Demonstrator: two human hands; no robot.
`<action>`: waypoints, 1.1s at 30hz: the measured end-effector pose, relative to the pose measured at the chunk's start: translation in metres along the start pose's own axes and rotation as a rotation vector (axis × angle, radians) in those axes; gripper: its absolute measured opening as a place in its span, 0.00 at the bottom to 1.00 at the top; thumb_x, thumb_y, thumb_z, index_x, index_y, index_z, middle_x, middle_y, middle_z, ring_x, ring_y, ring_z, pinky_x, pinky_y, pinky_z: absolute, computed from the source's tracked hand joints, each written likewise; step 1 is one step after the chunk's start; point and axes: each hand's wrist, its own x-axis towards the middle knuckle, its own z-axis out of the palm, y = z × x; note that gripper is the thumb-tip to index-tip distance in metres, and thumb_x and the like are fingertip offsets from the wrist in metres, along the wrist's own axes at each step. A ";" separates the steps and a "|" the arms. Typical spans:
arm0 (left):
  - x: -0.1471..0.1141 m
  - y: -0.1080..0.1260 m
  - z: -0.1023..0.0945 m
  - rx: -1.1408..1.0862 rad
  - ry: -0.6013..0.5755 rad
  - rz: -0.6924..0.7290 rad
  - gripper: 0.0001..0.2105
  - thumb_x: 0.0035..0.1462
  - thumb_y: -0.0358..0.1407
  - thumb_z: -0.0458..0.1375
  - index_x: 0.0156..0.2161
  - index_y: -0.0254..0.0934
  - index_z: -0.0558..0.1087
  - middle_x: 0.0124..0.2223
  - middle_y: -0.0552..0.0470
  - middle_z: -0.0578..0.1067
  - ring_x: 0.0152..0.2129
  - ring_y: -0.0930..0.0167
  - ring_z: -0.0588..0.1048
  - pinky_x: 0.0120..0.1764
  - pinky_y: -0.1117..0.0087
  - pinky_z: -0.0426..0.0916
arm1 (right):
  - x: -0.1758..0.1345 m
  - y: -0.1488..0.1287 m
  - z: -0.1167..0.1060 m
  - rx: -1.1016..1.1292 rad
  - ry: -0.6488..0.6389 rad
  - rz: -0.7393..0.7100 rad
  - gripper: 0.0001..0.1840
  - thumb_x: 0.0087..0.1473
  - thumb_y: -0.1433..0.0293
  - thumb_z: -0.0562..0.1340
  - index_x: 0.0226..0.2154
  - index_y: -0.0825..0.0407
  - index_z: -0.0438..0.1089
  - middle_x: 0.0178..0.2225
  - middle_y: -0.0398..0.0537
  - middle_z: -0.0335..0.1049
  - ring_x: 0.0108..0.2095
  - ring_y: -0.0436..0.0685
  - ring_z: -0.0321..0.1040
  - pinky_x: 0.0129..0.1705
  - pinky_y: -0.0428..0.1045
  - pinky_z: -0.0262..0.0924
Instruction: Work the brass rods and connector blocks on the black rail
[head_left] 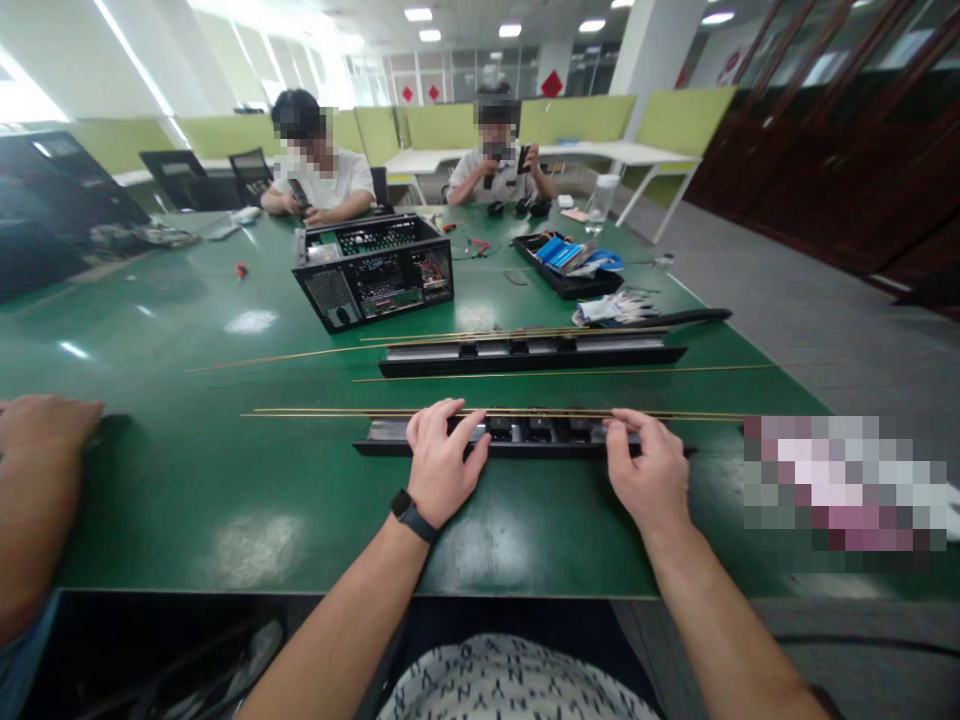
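Note:
A long black channel-shaped bar [525,450] with a silvery strip and dark blocks inside lies crosswise in front of me. Thin brass-coloured rods [315,412] run along its far edge and stick out past both ends. My left hand [442,460], with a dark watch at the wrist, rests over the bar's left part; its fingers are apart and the fingertips touch the rods. Over the right part, my right hand [651,470] has thumb and index finger closed together at the rods. A second similar bar [532,362] lies farther back, with more rods along it.
An opened black computer case [375,270] stands beyond the bars. A black tray [570,275] with blue items and white gloves [619,308] lie back right. A blurred pink-and-white item is at right. Another person's arm [41,490] rests at left; two people sit opposite.

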 end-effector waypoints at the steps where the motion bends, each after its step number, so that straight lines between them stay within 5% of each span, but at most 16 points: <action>1: 0.000 0.000 0.000 -0.001 0.003 -0.001 0.14 0.65 0.38 0.60 0.55 0.45 0.77 0.58 0.42 0.74 0.58 0.58 0.70 0.61 0.50 0.58 | 0.000 0.001 0.000 0.000 0.006 0.011 0.13 0.65 0.62 0.58 0.45 0.50 0.74 0.39 0.51 0.81 0.42 0.63 0.75 0.54 0.58 0.60; 14: 0.023 0.000 -0.007 0.006 -0.015 -0.026 0.06 0.67 0.36 0.59 0.41 0.44 0.79 0.50 0.47 0.79 0.51 0.62 0.74 0.56 0.53 0.58 | 0.000 0.001 -0.003 -0.016 -0.007 0.020 0.13 0.65 0.62 0.58 0.44 0.50 0.75 0.39 0.51 0.81 0.43 0.63 0.75 0.53 0.58 0.61; 33: 0.026 -0.007 -0.011 -0.026 -0.061 0.035 0.05 0.68 0.34 0.59 0.43 0.44 0.77 0.49 0.50 0.80 0.50 0.64 0.76 0.56 0.54 0.58 | 0.000 0.001 -0.005 -0.022 0.004 -0.008 0.11 0.65 0.63 0.60 0.44 0.50 0.75 0.40 0.51 0.80 0.43 0.63 0.75 0.52 0.58 0.62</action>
